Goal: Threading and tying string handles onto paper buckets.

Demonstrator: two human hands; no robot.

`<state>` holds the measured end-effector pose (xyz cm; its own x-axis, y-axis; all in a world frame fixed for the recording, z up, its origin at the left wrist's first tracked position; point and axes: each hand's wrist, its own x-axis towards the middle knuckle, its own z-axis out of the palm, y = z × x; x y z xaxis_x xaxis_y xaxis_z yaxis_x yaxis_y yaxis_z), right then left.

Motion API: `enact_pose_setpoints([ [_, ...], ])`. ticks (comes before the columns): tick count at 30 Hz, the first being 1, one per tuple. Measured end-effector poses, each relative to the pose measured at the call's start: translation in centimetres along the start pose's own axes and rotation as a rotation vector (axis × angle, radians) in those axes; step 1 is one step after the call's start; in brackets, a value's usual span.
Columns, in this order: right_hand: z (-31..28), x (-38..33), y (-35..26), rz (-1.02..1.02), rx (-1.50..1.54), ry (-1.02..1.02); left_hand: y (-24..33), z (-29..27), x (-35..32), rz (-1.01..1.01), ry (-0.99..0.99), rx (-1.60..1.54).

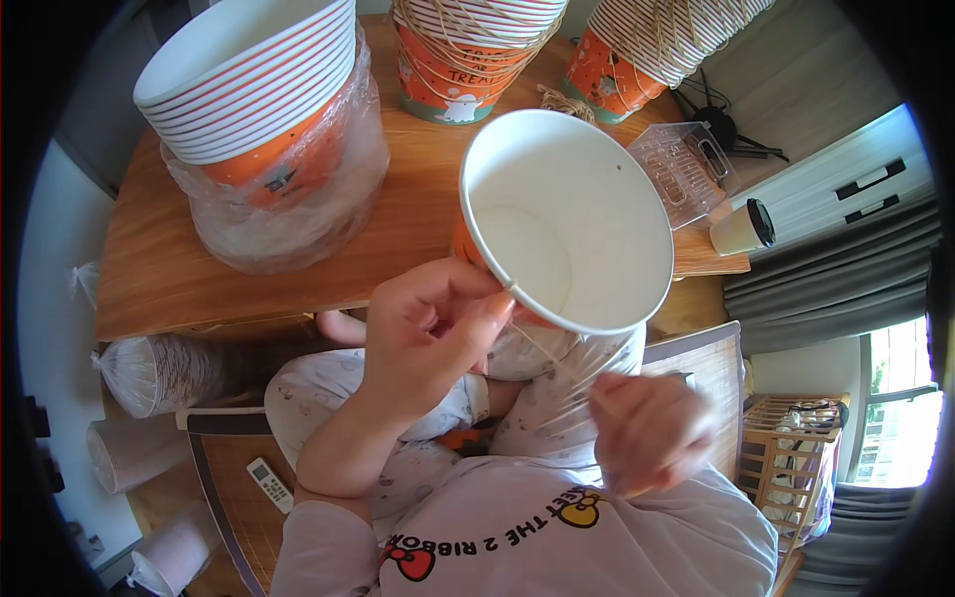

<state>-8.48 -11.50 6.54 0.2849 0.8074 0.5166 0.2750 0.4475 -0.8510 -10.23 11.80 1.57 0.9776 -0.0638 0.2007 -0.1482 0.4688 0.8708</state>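
A paper bucket (587, 214), white inside and orange outside, tilts its mouth toward me over the table's near edge. My left hand (423, 333) pinches its near rim between thumb and fingers. From that pinch a thin pale string (542, 350) runs down to the right, stretched toward my right hand (652, 433). That hand is closed like a fist on the string and smeared by motion, below the bucket and in front of my shirt. A small dark hole shows in the bucket's far right wall.
On the wooden table (418, 189) stand a plastic-wrapped bucket stack (259, 129), two stacks with twine handles (468, 70) (637, 60), a twine bundle (567, 102), a clear plastic box (681, 169) and a lidded cup (741, 229). A remote (270, 485) lies left of my lap.
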Motion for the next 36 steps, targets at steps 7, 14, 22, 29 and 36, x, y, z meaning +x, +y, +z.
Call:
enact_pose_setpoints([
  [7, -4.1, -1.2, -0.7, -0.03, -0.583, 0.97, 1.8, -1.3, -0.2, 0.118, 0.0, 0.119],
  [14, -9.6, -1.0, 3.5, 0.047, -0.216, 0.783, 1.3, -1.3, 0.1, 0.299, 0.025, 0.248],
  [22, -9.7, -2.8, 4.9, -0.104, 0.264, 0.692, 0.8, -1.1, 0.6, 0.366, 0.073, 0.242],
  [29, -4.9, -2.4, 4.1, -0.116, 0.105, 0.744, 0.4, -1.5, 1.0, 0.597, 0.238, 0.37],
  [36, 1.1, 0.6, 3.9, 0.156, -0.164, 0.824, 1.3, -1.2, -1.4, 0.995, -0.11, 0.572],
])
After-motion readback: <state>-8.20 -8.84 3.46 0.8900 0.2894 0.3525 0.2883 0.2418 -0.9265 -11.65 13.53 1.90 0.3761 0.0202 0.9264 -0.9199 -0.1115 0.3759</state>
